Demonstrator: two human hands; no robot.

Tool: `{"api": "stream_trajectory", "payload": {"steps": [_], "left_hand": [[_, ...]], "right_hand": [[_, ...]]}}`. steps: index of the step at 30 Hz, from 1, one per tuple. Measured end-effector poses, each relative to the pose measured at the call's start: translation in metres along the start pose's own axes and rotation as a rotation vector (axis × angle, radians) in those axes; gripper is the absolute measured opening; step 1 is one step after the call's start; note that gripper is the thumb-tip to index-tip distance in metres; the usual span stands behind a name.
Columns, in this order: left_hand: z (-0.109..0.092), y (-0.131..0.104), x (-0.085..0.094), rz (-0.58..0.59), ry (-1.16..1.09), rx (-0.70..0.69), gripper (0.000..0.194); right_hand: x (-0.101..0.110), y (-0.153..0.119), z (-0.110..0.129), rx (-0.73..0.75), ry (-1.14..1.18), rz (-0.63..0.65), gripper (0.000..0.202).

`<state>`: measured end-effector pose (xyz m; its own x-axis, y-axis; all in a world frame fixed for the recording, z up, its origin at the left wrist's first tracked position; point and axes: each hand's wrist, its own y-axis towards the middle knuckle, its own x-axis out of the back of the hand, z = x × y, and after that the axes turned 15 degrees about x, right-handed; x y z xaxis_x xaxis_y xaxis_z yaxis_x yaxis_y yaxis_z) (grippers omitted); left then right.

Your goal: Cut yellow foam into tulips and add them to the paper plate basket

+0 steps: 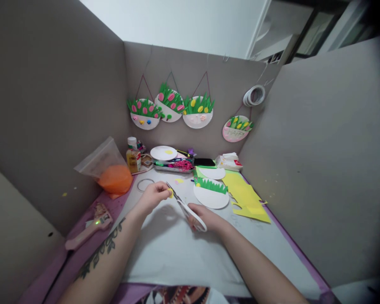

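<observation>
My left hand (155,196) pinches a small yellow paper piece (170,193) between thumb and fingertips. In my right hand (202,217) is a pair of scissors (190,211) with white handles, its blades pointing up and left beside the yellow piece. Whether the blades touch the paper I cannot tell. Just beyond my right hand lies a white paper plate (211,199) with a green grass-shaped paper strip (211,185) along its upper edge. A yellow paper sheet (248,196) with cut-out notches rests to its right.
At the back stand a tray (174,169) of craft supplies, a round white plate (163,153), a bottle (133,158) and a tissue pack (228,162). On the left are a bag of orange material (114,179) and a pink glue gun (90,230). Decorated plates (198,120) hang on the back panel.
</observation>
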<state>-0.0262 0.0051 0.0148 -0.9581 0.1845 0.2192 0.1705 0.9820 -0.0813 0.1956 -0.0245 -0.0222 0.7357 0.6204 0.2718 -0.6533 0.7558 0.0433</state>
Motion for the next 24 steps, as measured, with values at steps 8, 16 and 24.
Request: {"api": "stream_trajectory", "payload": {"steps": [8, 16, 24], "left_hand": [[0.001, 0.001, -0.002, -0.019, -0.085, 0.043, 0.017], [0.004, 0.004, -0.005, -0.038, -0.139, 0.065, 0.021], [0.003, 0.004, -0.005, -0.048, -0.155, 0.073, 0.021]], "right_hand": [[-0.005, 0.003, -0.003, -0.005, 0.039, -0.058, 0.014], [-0.013, 0.001, 0.011, 0.031, 0.057, -0.011, 0.031], [-0.013, 0.001, 0.009, 0.061, 0.023, -0.002, 0.028]]}}
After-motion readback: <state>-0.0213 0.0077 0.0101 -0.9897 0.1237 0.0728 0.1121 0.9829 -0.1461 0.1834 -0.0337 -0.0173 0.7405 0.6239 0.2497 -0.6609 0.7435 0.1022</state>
